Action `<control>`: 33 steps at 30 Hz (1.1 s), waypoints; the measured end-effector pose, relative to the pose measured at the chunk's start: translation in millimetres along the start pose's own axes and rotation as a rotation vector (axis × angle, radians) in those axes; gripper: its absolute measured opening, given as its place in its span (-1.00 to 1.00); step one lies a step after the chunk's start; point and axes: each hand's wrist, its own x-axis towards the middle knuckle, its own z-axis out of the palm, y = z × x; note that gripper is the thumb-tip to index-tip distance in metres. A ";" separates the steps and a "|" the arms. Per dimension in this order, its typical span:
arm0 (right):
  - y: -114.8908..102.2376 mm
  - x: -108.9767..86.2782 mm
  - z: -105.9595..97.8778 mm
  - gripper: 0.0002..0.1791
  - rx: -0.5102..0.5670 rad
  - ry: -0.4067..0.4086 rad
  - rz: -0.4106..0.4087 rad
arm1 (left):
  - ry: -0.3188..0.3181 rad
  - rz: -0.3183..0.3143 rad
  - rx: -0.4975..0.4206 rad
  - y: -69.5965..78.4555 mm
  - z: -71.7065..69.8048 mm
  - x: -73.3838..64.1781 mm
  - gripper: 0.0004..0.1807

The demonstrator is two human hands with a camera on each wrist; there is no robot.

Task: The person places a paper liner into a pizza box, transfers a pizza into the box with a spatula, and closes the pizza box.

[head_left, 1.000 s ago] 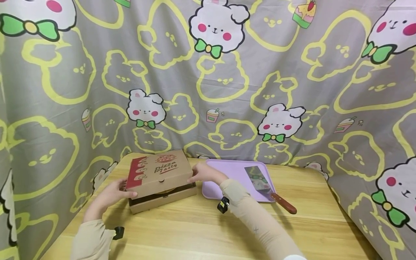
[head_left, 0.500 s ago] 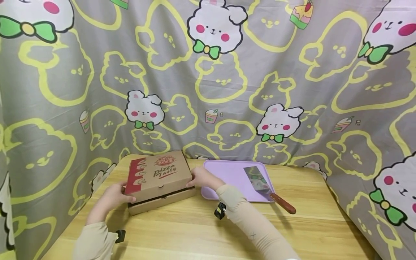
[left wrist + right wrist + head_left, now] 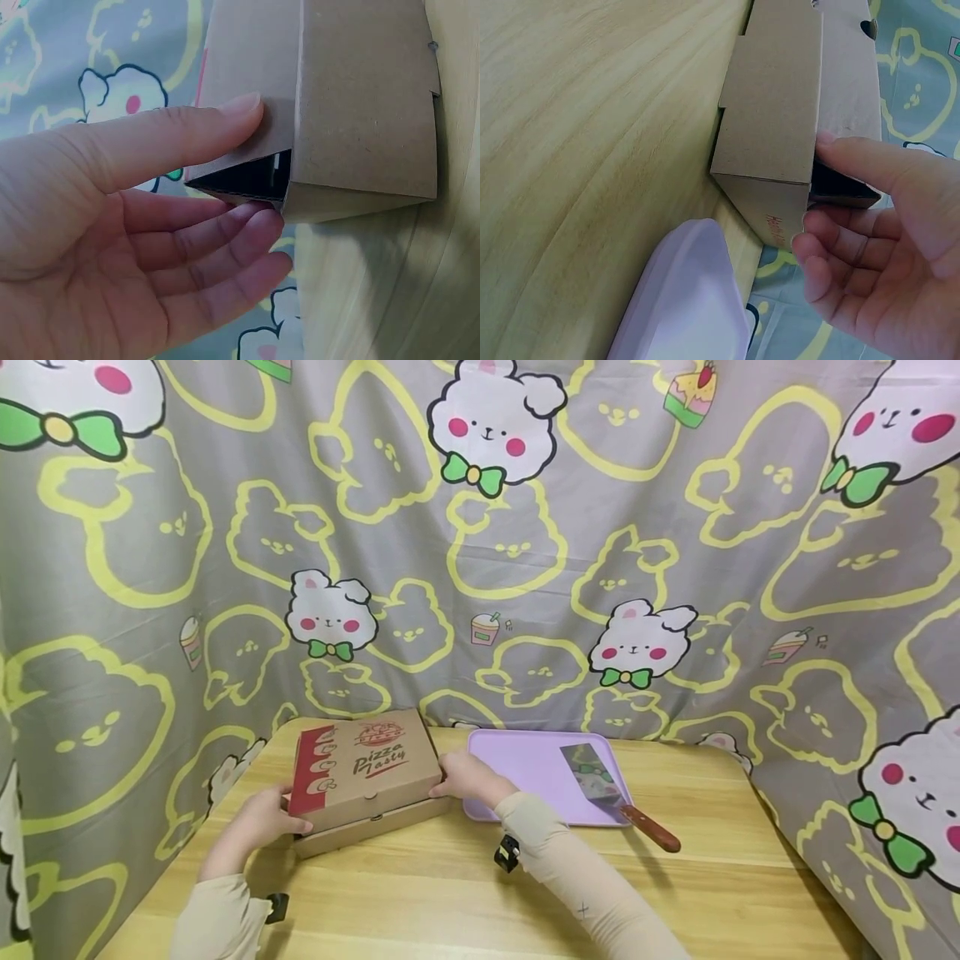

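A brown cardboard pizza box [image 3: 397,785] with a red printed strip sits at the back left of the table. Its lid lies low over the base, with a narrow gap along the front. My left hand [image 3: 258,822] holds the lid's front left corner; in the left wrist view the thumb [image 3: 232,120] lies on the lid's front flap and the fingers reach round its side. At the front right corner, my right hand [image 3: 468,781] holds the lid likewise, thumb on the flap and fingers curled by the side [image 3: 825,247]. The box's inside is hidden.
A purple tray [image 3: 517,777] stands right of the box, close to my right hand. Across its right side lies a flat metal spatula [image 3: 592,772], its wooden handle [image 3: 651,828] jutting past the rim. A patterned curtain [image 3: 420,552] surrounds the wooden table [image 3: 420,893].
Both hands have lowered the lid, narrowing the front gap. The round, tan edge glimpsed inside the box a second ago is now covered. Tray and spatula have stayed put.
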 end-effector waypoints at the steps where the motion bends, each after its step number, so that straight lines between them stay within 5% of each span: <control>1: 0.2 -0.6 -0.3 -0.74 0.011 -0.006 0.002 | -0.004 0.000 -0.002 -0.2 -0.2 0.1 -0.14; 10: 3.8 -6.4 -3.0 -0.66 0.277 -0.057 0.068 | -0.045 -0.003 -0.029 -7.1 -2.6 -0.2 -0.12; 24: 3.4 -5.9 -7.1 -0.65 0.259 -0.052 0.074 | -0.048 -0.008 -0.023 -6.5 -5.4 0.9 -0.11; 33: 6.5 -8.8 -7.5 -0.52 0.490 -0.099 0.176 | -0.120 -0.085 -0.214 -13.7 -9.2 -4.9 -0.12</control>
